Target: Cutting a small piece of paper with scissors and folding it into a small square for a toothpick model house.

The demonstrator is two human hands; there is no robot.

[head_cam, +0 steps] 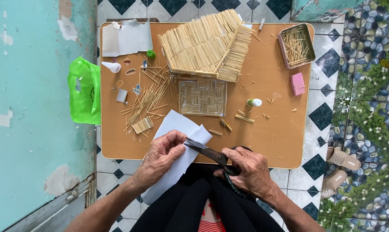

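Observation:
My left hand [160, 157] grips a folded white sheet of paper [177, 129] at the near edge of a small brown table [276, 129]. My right hand [250, 172] holds dark scissors [209, 151] by their handles, with the blades open against the paper's right edge. Beyond the paper lie a woven square mat [202, 98] of thin sticks and a model roof [207, 45] made of rows of sticks.
Loose sticks [147, 101] are scattered on the left of the table. A metal tin of sticks [296, 45], a pink block [297, 83], a small glue bottle [254, 102], a green plastic bag [83, 92] and sandals [342, 167] on the floor are around.

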